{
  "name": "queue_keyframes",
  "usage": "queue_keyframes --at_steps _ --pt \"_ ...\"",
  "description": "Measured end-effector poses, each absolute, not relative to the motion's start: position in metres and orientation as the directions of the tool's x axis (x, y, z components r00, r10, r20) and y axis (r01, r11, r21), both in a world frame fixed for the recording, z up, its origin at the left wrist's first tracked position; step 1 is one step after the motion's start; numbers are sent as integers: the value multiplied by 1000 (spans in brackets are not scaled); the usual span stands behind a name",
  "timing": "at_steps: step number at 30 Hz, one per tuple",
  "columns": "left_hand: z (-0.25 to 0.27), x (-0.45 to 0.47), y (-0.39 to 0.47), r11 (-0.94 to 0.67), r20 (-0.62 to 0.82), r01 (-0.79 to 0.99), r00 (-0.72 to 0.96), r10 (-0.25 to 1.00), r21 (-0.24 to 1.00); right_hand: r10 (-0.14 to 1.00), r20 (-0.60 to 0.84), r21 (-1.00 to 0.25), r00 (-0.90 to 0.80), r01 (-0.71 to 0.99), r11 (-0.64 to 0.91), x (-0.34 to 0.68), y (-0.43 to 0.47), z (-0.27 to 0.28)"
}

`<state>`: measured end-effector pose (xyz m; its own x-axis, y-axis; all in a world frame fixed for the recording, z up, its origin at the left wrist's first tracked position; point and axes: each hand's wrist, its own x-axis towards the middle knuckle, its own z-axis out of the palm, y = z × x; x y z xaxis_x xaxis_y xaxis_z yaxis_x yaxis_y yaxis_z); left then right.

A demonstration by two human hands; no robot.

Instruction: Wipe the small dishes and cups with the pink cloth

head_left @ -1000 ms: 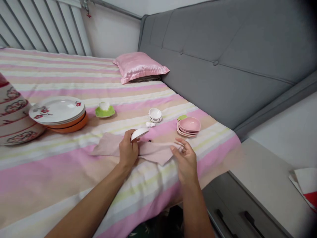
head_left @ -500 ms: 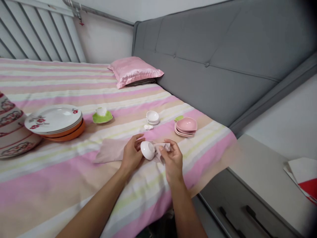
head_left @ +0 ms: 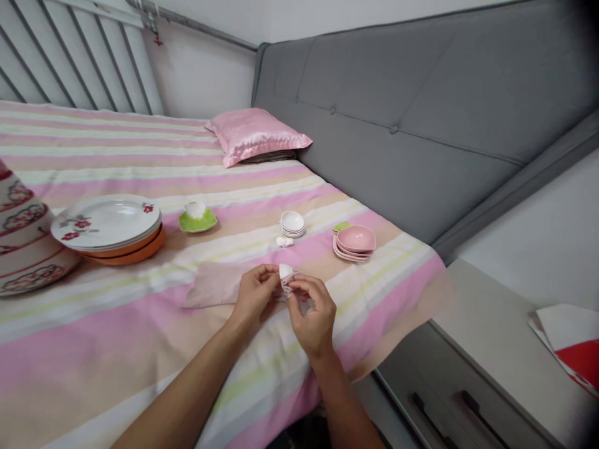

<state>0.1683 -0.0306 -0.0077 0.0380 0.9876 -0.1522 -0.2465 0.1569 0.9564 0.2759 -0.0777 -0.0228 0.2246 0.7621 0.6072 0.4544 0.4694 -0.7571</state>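
Observation:
Between my hands is a small white bowl (head_left: 286, 270), turned on its side and partly hidden by fingers. My left hand (head_left: 256, 292) pinches its left edge with thumb and fingers. My right hand (head_left: 314, 315) presses a bunched bit of pale pinkish-beige cloth against the bowl's right side. The rest of that cloth (head_left: 213, 284) lies flat on the bed to the left, running under my left hand. Just beyond my hands sit a small white lumpy piece (head_left: 284, 242) and a stack of small white bowls (head_left: 292, 222).
Pink heart-shaped bowls (head_left: 356, 239) stand stacked on the right. Leftward are a green leaf-shaped dish (head_left: 198, 221) with a small white cup, flowered plates (head_left: 110, 219) over orange dishes (head_left: 135, 252), and patterned bowls (head_left: 30, 246). A pink pillow (head_left: 259, 134) lies near the grey headboard (head_left: 374, 81).
The bowl has turned from showing its rounded outside to edge-on. My right hand has moved left with the cloth, closing against the bowl. The view has shifted slightly.

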Motion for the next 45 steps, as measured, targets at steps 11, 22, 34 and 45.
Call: queue_keyframes --at_steps 11,22,34,45 --pt "-6 172 -39 245 -132 -302 349 928 921 694 631 -742 345 531 410 282 -74 -28" --pt "-12 174 -39 -79 35 84 431 901 993 698 529 -832 482 456 315 294 -63 -28" --pt "-12 171 -37 17 -10 -17 333 943 1000 770 454 -876 449 384 292 296 -55 -31" --pt "-14 163 -33 -52 70 -65 320 945 996 772 620 -731 139 459 505 286 -63 -31"
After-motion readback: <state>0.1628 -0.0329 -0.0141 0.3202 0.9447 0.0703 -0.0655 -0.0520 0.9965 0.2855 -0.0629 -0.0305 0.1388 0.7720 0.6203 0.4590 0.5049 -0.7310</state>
